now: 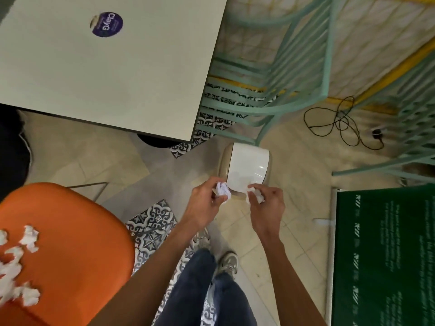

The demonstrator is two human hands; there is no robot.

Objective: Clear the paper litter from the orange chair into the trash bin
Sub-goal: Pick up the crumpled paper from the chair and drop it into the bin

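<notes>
The orange chair [70, 243] fills the lower left, with several crumpled white paper scraps [21, 262] lying on its left part. The trash bin [247, 165], beige with a white swing lid, stands on the floor at centre. My left hand [207, 203] is shut on a crumpled paper ball [222, 190] just in front of the bin's near edge. My right hand [268, 203] grips another crumpled paper scrap [255, 195] beside it, also at the bin's near edge. The lid looks closed.
A white table [106, 74] with a purple sticker [107, 24] reaches over the upper left. Teal slatted chairs [282, 74] stand behind the bin. A black cable [341, 123] lies on the floor at right. A green board [386, 255] is at the lower right. My legs and shoes are below.
</notes>
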